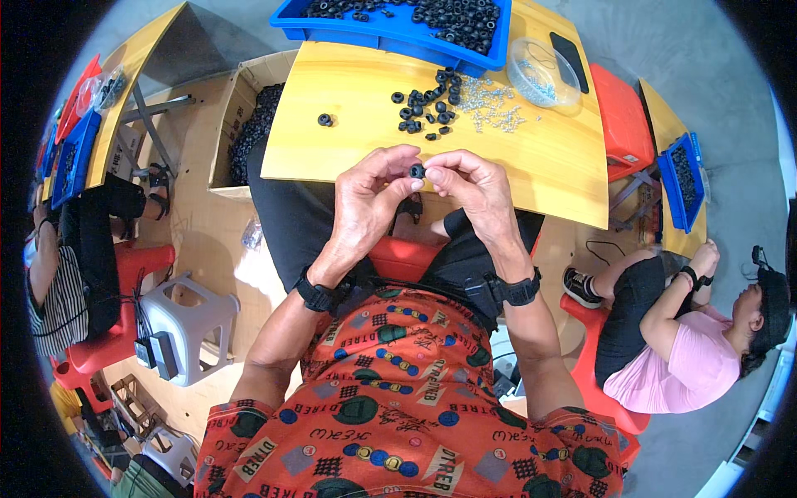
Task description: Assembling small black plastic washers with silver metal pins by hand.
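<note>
My left hand (378,189) pinches a small round black plastic part with a hole (417,171) between thumb and fingers, just over the table's near edge. From the other side, my right hand (469,187) meets it with thumb and forefinger pressed together. Whatever tiny piece those right fingertips hold is too small to make out. Beyond my hands, several like black parts (417,109) lie loose on the yellow table (332,83). One more black part (325,120) sits apart at the left. Small silvery pieces (490,104) are scattered beside the black ones.
A blue tray (382,37) of black parts stands at the table's far side. Right of it are a clear round tub (544,73) and a dark phone-like slab (569,62). A cardboard box (235,124) stands left of the table. A person in pink (677,357) sits at right.
</note>
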### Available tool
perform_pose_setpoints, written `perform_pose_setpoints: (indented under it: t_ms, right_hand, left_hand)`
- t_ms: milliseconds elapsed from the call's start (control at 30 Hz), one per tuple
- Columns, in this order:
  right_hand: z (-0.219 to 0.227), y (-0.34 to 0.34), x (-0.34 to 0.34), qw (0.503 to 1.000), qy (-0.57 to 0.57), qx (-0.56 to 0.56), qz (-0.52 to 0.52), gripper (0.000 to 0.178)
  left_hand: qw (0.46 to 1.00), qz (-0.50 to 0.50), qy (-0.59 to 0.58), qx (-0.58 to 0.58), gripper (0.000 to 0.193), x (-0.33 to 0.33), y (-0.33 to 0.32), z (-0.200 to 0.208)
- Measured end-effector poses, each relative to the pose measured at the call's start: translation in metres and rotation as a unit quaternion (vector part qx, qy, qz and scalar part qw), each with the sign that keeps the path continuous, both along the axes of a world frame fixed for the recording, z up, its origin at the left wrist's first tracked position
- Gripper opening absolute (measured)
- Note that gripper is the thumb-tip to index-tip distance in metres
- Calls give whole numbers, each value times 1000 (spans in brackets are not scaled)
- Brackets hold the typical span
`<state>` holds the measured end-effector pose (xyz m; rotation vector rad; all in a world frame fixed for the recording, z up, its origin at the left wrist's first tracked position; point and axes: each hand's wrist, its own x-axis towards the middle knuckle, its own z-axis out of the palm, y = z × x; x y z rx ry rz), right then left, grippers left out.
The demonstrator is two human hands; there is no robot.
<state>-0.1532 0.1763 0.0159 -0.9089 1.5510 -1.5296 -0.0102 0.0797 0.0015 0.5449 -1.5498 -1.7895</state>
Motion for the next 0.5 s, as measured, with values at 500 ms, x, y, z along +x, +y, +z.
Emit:
perform_pose_setpoints:
  t_ms: [500]
  right_hand:
    - [-5,-4,-5,973,-210,-39,84,20]
  left_hand:
    - [991,15,-25,-128,24,4,-6,13]
